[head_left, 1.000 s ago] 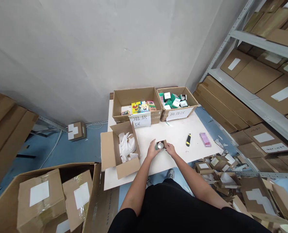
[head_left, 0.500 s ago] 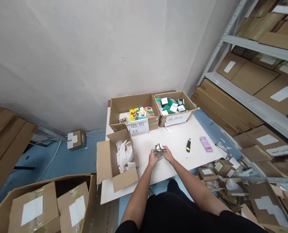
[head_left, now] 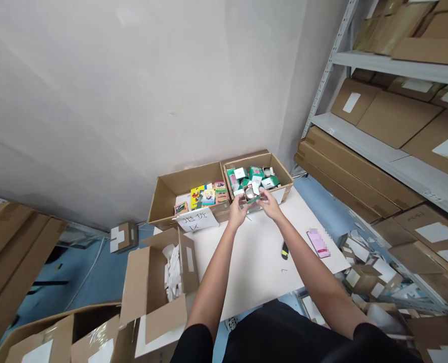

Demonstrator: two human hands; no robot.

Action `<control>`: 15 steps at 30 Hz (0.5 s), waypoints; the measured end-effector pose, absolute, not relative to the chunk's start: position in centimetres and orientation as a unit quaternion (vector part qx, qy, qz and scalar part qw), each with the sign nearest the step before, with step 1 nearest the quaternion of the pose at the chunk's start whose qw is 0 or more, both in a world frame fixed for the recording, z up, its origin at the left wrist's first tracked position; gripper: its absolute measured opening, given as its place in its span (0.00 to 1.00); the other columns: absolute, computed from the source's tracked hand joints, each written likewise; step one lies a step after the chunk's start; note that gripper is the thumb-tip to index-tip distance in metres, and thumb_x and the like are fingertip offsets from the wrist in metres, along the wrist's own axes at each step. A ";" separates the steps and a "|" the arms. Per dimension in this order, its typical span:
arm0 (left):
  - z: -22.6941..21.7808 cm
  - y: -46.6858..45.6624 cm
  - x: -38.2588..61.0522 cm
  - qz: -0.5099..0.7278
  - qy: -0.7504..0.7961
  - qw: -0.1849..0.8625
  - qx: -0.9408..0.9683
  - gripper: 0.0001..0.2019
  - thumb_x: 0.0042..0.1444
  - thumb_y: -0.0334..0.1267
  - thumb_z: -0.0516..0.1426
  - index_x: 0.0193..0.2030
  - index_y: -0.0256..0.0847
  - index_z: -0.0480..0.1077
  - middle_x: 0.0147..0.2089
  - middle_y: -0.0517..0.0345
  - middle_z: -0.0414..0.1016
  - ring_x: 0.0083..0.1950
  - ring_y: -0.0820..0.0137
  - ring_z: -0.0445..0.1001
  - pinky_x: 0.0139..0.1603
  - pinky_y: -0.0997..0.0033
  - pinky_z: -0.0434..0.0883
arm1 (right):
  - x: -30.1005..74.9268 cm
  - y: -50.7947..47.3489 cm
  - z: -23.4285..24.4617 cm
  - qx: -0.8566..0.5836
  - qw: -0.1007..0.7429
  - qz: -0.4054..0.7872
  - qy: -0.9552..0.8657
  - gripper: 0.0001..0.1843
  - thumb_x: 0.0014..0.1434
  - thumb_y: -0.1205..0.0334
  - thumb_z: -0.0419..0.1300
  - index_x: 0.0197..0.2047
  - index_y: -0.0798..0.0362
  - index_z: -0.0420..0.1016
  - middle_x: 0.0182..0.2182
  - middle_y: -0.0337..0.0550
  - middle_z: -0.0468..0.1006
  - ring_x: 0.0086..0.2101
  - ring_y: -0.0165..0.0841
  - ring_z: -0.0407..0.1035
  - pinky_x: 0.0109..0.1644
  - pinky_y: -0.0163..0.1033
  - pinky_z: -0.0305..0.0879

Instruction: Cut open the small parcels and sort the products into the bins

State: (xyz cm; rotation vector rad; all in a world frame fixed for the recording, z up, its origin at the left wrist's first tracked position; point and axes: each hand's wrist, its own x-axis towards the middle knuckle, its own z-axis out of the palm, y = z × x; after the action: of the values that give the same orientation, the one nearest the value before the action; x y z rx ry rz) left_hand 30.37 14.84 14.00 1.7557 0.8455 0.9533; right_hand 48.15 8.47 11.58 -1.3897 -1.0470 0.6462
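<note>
Between my two hands is a small open carton [head_left: 251, 193], green and white, with its flap up and a round pale item inside. My left hand [head_left: 238, 210] grips its left side and my right hand [head_left: 269, 204] its right side. Both are at the front edge of the right cardboard box [head_left: 286, 174], which holds several small green and white cartons [head_left: 256, 173]. Beside it, the left cardboard box [head_left: 164, 195] holds several colourful small packs [head_left: 208, 196] and bears a handwritten paper sign [head_left: 197, 220].
An open carton with white wrapping paper [head_left: 173, 272] stands at the table's left. A black and yellow utility knife [head_left: 284, 250] and a pink phone-like item [head_left: 318, 242] lie on the white table [head_left: 254, 272]. Shelves with cardboard boxes [head_left: 401, 118] rise on the right.
Both hands have moved forward with the small carton, from over the middle of the table to the front edge of the right box. The camera view has shifted too.
</note>
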 end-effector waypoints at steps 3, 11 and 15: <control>16.8 16.9 36.5 0.391 0.312 0.467 0.729 0.23 0.61 0.44 0.66 0.60 0.44 0.70 0.57 0.49 0.80 0.54 0.59 0.80 0.55 0.58 0.77 | 53.8 10.0 14.2 -0.599 0.621 0.226 -0.453 0.33 0.59 0.53 0.67 0.67 0.46 0.75 0.59 0.51 0.76 0.54 0.45 0.74 0.62 0.53 0.71; 20.0 20.5 48.9 0.405 0.262 0.490 0.726 0.23 0.59 0.35 0.65 0.61 0.42 0.69 0.60 0.46 0.78 0.60 0.58 0.78 0.63 0.53 0.74 | 64.5 12.9 18.4 -0.614 0.623 0.164 -0.456 0.35 0.60 0.56 0.63 0.70 0.49 0.71 0.61 0.51 0.74 0.56 0.45 0.73 0.67 0.54 0.67; 19.5 21.9 51.1 0.369 0.295 0.506 0.721 0.37 0.53 0.30 0.68 0.69 0.42 0.64 0.70 0.41 0.71 0.69 0.54 0.72 0.70 0.49 0.69 | 67.1 13.6 17.7 -0.643 0.612 0.167 -0.429 0.42 0.58 0.56 0.63 0.75 0.49 0.64 0.65 0.51 0.72 0.64 0.46 0.67 0.71 0.54 0.62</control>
State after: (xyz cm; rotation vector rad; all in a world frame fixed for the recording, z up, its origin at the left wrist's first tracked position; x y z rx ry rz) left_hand 51.08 21.89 19.46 1.7397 0.7123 0.8910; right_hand 67.09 13.61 17.68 -1.4828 -0.9894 0.3862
